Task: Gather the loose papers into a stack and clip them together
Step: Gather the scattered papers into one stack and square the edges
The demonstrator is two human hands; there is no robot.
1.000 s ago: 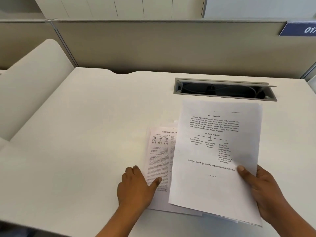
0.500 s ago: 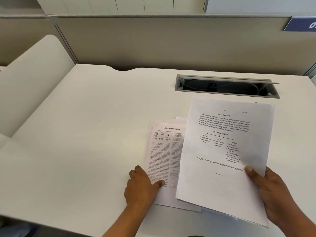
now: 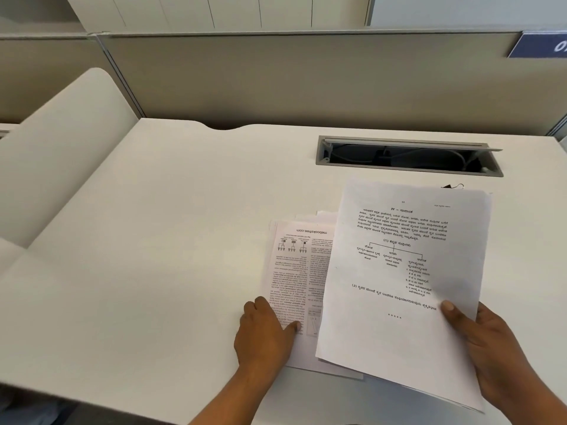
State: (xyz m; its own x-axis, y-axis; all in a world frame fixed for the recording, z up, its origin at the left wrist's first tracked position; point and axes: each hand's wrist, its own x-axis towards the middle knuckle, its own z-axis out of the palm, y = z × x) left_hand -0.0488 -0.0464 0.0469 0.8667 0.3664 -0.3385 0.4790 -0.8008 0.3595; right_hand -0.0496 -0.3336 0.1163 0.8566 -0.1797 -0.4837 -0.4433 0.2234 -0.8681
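While left hand (image 3: 266, 329) presses papers (image 3: 294, 283), right hand (image 3: 487, 342) pinches a sheet (image 3: 402, 289).

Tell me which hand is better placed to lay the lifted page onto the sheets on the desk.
Right. The right hand already grips the lifted page by its lower right edge, above the sheets on the desk. The left hand is flat on those sheets, pinning them.

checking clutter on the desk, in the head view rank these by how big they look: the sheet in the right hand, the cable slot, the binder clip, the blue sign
1. Sheet, though it is nearest the camera.
2. Cable slot.
3. Blue sign, cut off by the frame edge, so unsure.
4. Binder clip, mostly hidden behind the sheet.
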